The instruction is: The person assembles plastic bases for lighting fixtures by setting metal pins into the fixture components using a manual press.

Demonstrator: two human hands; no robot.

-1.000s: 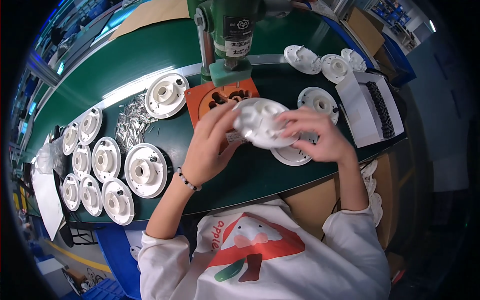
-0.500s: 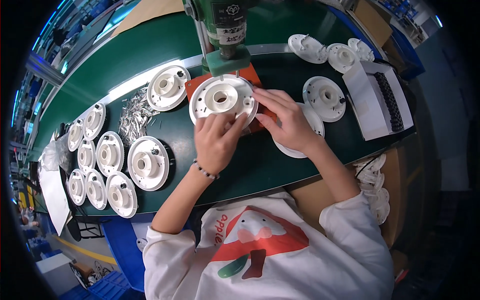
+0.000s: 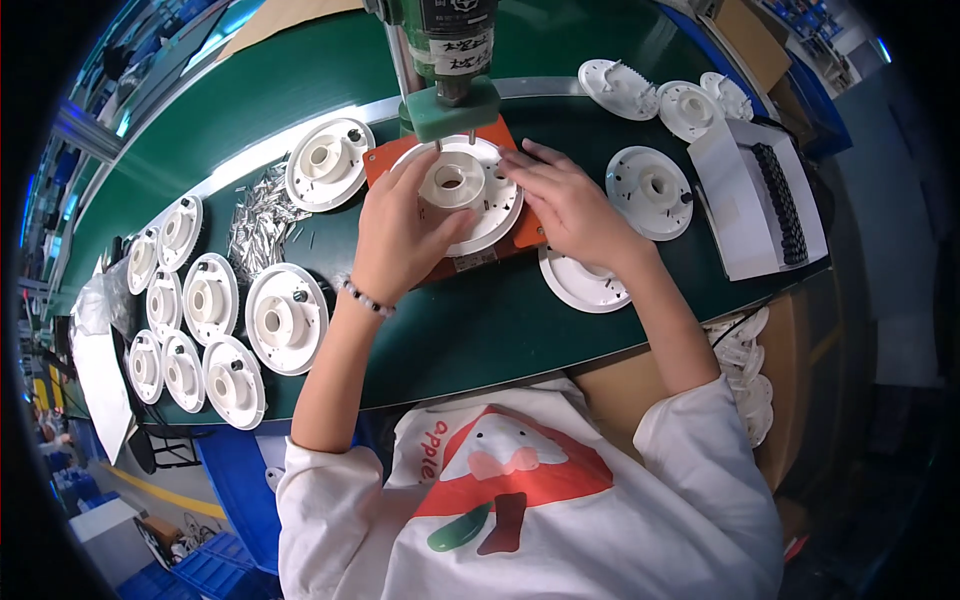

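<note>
- Head view: the round white plastic disc with a raised hub point(image 3: 458, 190) lies flat on the orange fixture plate point(image 3: 490, 250) near the green bench's point(image 3: 480, 320) far edge, hub pointing up under the green press head point(image 3: 450, 105)
- Left hand point(image 3: 395, 235) presses its near-left rim with fingers spread, right hand point(image 3: 570, 205) its right rim; both are flat on it, neither closed around it
- No long axis; both hands equally near

A white label point(image 3: 462, 50) with dark print sits on the green press, top centre. An open white box point(image 3: 765, 200) of black parts lies at the right. A clear plastic bag point(image 3: 92, 305) sits far left.

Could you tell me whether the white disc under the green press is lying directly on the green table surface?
No, the white disc rests on an orange plate beneath the green press, with both hands touching it.
</note>
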